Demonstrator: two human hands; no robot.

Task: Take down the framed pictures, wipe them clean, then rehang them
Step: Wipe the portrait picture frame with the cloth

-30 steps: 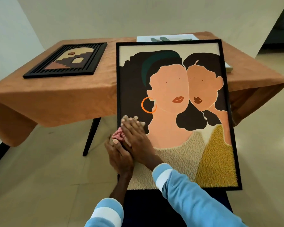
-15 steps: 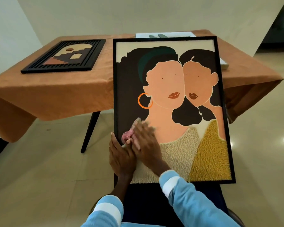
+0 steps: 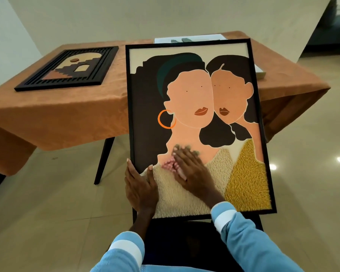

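A large black-framed picture (image 3: 190,99) of two faces stands tilted on my lap, its top leaning against the table. My right hand (image 3: 192,173) lies flat on its lower middle, straight fingers pressing a pink cloth (image 3: 168,165) against the surface. At the lower left, my left hand (image 3: 139,185) holds the frame's edge, thumb on the front and a finger along the outside. A smaller black-framed picture (image 3: 71,69) with an arch design lies flat on the table's left side.
The table (image 3: 67,114) wears an orange cloth that hangs over its edges; a dark leg (image 3: 104,160) shows beneath. A white picture (image 3: 186,39) lies on the table, mostly hidden behind the large frame. Pale floor tiles surround me, and light walls stand behind.
My right hand has slid the pink cloth rightwards and slightly down across the picture. My left hand has shifted from beside the cloth to the frame's left edge.
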